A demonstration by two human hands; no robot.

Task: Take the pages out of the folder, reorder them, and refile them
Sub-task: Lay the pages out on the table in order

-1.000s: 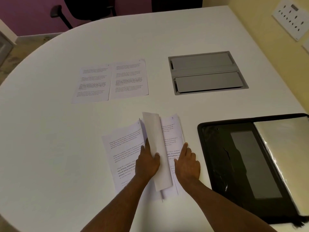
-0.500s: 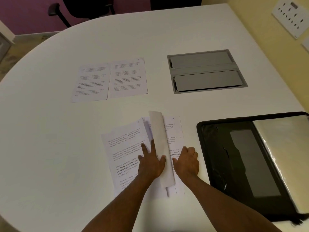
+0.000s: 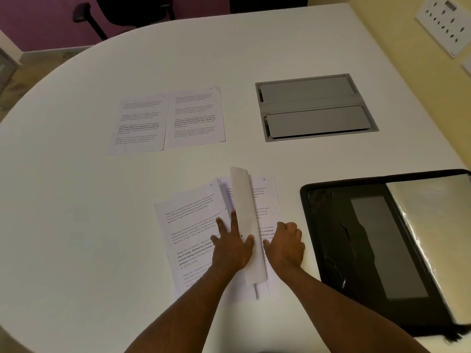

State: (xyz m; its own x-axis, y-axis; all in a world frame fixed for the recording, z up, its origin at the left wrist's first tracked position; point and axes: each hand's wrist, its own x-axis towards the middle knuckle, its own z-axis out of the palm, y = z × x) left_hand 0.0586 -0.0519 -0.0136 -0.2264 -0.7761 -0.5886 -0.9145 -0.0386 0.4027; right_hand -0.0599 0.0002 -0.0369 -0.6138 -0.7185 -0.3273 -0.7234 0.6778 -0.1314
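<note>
A loose pile of printed pages (image 3: 193,225) lies on the white table near me. One sheet (image 3: 246,215) stands curled upright over the pile, blank side showing. My left hand (image 3: 230,247) holds that sheet, thumb against it and fingers spread on the left page. My right hand (image 3: 285,243) rests with curled fingers on the right-hand pages (image 3: 265,200). Two more printed pages (image 3: 168,119) lie side by side farther back. The open black folder (image 3: 339,238) sits at the right, a clear sleeve (image 3: 438,225) on its right half.
A grey cable hatch (image 3: 316,108) is set into the table behind the folder. A black chair (image 3: 114,11) stands beyond the far edge. A socket panel (image 3: 443,21) is on the yellow wall at right. The white table (image 3: 76,225) curves away on the left.
The curled sheet has shifted slightly to the right over the pile. My left fingers have spread wider on the left page, and my right fingers have curled in.
</note>
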